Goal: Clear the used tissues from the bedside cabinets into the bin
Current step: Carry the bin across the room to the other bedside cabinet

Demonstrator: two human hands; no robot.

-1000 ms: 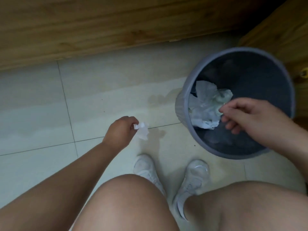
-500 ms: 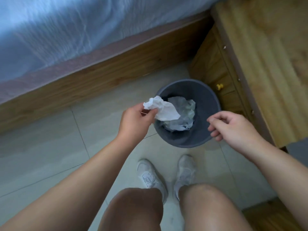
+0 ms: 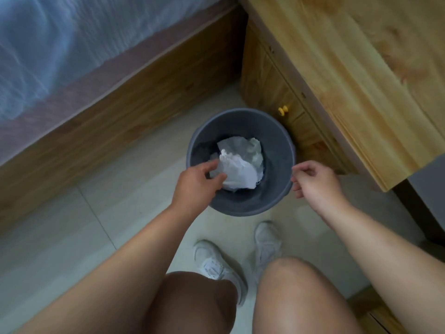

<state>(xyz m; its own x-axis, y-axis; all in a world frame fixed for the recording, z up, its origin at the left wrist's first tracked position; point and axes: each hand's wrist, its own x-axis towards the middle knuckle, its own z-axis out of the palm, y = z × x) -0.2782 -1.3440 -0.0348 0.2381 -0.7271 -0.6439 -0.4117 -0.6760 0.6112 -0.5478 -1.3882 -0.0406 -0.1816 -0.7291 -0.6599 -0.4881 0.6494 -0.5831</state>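
While the left hand (image 3: pixel 197 184) pinches a tissue (image 3: pixel 238 169), the bin (image 3: pixel 277 189) sits below it. Right hand (image 3: pixel 315 182): loosely curled, empty.

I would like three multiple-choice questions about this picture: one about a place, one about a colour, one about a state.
1. Where does the bin stand?
A) on the bed
B) on the floor beside the wooden cabinet
C) on top of the cabinet

2. What colour is the cabinet's knob?
A) yellow
B) black
C) red

3. What does the left hand hold?
A) nothing
B) a shoe
C) a white tissue

Answers: 1 B, it sits on the floor at the cabinet's foot; 2 A, it shows yellow; 3 C, the hand pinches it over the bin.
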